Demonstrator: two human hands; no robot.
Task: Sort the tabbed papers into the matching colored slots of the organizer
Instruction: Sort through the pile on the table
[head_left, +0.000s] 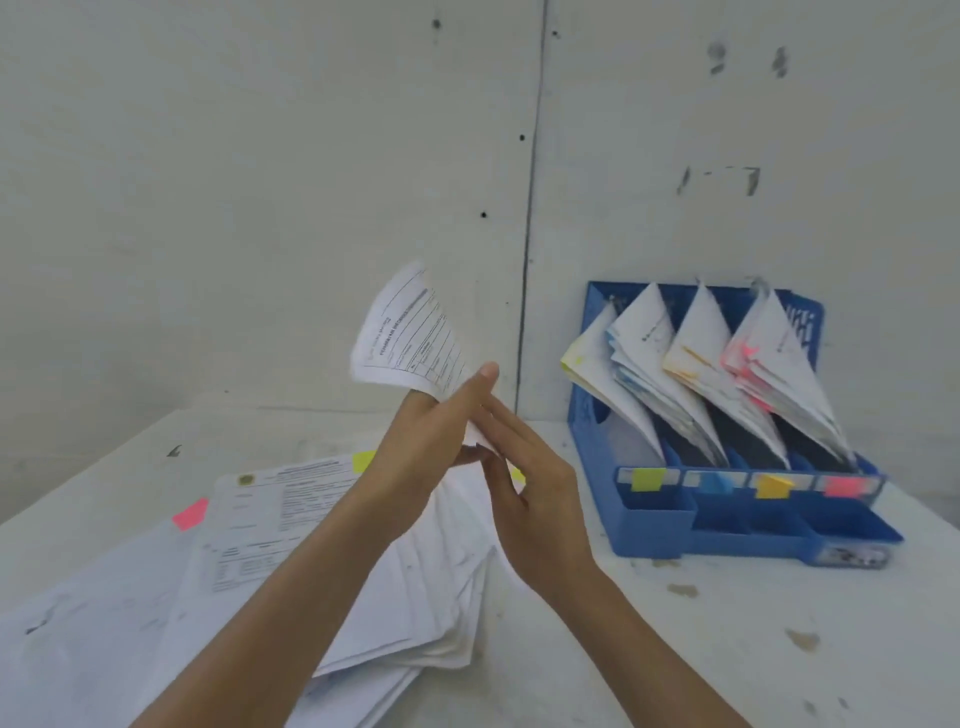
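Left hand (421, 447) pinches a sheet (408, 338) by its lower corner; right hand (524, 478) open beside it. Light, floppy paper: best supported near the edge

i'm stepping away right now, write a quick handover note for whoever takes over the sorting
Left hand: grip on one sheet, raised above the table.
Right hand: open, fingers at the sheet's lower edge.
Organizer: right of the hands, by the wall; all four slots, labelled yellow, blue, orange and pink, already hold papers.
Pile: unsorted, on the table at left; pink and yellow tabs show.
Left: file the held sheet (its tab colour is hidden), then the pile.
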